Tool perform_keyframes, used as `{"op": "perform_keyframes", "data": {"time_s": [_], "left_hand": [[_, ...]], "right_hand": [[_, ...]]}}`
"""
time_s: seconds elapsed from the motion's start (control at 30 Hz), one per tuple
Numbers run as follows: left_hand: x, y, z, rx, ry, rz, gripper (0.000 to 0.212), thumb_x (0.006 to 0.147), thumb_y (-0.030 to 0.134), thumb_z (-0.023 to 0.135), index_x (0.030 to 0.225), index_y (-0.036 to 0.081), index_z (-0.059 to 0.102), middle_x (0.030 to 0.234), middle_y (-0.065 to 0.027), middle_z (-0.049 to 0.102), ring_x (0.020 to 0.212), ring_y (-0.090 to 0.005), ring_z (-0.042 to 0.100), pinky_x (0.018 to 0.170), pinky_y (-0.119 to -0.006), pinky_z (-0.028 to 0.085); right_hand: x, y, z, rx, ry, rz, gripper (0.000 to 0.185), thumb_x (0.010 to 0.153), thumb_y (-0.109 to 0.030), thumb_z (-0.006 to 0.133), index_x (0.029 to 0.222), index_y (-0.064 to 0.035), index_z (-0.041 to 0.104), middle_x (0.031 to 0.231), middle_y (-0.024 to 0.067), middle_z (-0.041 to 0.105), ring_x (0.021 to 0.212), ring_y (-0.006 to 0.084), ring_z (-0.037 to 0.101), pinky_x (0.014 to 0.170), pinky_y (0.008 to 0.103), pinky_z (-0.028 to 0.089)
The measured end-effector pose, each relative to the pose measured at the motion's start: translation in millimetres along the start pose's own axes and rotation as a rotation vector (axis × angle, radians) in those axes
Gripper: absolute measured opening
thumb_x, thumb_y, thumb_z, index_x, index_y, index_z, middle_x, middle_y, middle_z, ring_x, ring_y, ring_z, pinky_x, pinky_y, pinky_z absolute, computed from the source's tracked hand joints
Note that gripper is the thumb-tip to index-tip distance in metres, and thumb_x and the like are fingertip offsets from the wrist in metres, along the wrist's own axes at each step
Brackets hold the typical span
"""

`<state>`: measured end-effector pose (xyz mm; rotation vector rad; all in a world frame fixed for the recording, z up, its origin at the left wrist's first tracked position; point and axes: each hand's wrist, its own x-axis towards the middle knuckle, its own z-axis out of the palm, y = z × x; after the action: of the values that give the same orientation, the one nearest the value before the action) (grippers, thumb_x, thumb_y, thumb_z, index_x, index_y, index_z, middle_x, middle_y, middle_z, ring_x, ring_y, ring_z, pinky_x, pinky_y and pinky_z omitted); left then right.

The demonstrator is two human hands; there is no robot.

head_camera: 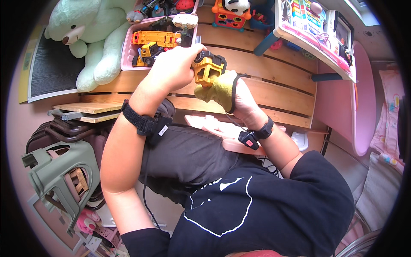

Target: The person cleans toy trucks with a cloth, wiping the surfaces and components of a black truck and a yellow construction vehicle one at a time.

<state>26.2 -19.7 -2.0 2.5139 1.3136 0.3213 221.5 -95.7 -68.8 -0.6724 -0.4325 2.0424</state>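
A yellow and black toy truck (208, 71) is held up over a slatted wooden platform (279, 77). My left hand (175, 69) grips it from the left, with the thumb up by a black wheel. An olive-green cloth (221, 88) with a dark edge is bunched in my right hand (245, 99). That cloth touches the truck's lower right side around the open cab frame. The cloth covers most of my right fingers.
A pink bin (126, 51) holds yellow toy trucks (155, 38), with more toys behind it. A mint-green teddy bear (99, 41) sits at left. A white toy-laden table (289, 32) stands at right, beside a panda toy (232, 19). A green plastic stool (61, 173) lies lower left.
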Motion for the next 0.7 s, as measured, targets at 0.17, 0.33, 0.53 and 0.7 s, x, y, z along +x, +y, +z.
{"op": "perform_keyframes", "data": {"time_s": [0.17, 0.33, 0.53, 0.7], "left_hand": [[-1.7, 7.6, 6.7, -0.021, -0.077, -0.05, 0.045, 0.077, 0.002, 0.06, 0.12, 0.014, 0.056, 0.093, -0.0179, 0.069, 0.086, -0.0389, 0.067, 0.075, -0.048, 0.053], [-3.1, 6.2, 3.4, 0.003, -0.037, -0.057, 0.049, 0.077, 0.0, 0.058, 0.124, 0.015, 0.055, 0.088, -0.0188, 0.068, 0.085, -0.038, 0.066, 0.072, -0.048, 0.053], [-4.2, -4.5, 5.3, 0.041, -0.026, -0.09, 0.06, 0.077, 0.004, 0.06, 0.135, 0.012, 0.051, 0.093, -0.0207, 0.068, 0.087, -0.038, 0.066, 0.076, -0.047, 0.053], [-0.1, 4.0, -2.0, -0.08, -0.151, -0.185, 0.064, 0.08, 0.017, 0.065, 0.14, 0.008, 0.045, 0.1, -0.023, 0.069, 0.092, -0.0391, 0.067, 0.081, -0.047, 0.054]], "right_hand": [[2.0, 7.1, -14.0, -0.106, -0.031, -0.049, 0.034, 0.092, -0.019, 0.07, 0.121, -0.0045, 0.058, 0.104, 0.0105, 0.067, 0.088, 0.0203, 0.068, 0.065, 0.0463, 0.062], [0.5, 0.9, -7.8, -0.091, -0.054, 0.012, 0.035, 0.095, -0.021, 0.066, 0.122, -0.001, 0.058, 0.107, 0.0121, 0.068, 0.088, 0.0204, 0.068, 0.073, 0.0398, 0.06], [2.3, 2.5, -6.8, -0.072, -0.03, -0.05, 0.037, 0.098, -0.027, 0.062, 0.118, 0.0031, 0.059, 0.107, 0.0135, 0.068, 0.089, 0.0213, 0.068, 0.083, 0.0347, 0.055], [-0.3, 5.9, -13.6, 0.032, 0.108, -0.096, 0.03, 0.099, -0.027, 0.058, 0.116, -0.0024, 0.059, 0.107, 0.0087, 0.066, 0.095, 0.0172, 0.065, 0.086, 0.0327, 0.053]]}}
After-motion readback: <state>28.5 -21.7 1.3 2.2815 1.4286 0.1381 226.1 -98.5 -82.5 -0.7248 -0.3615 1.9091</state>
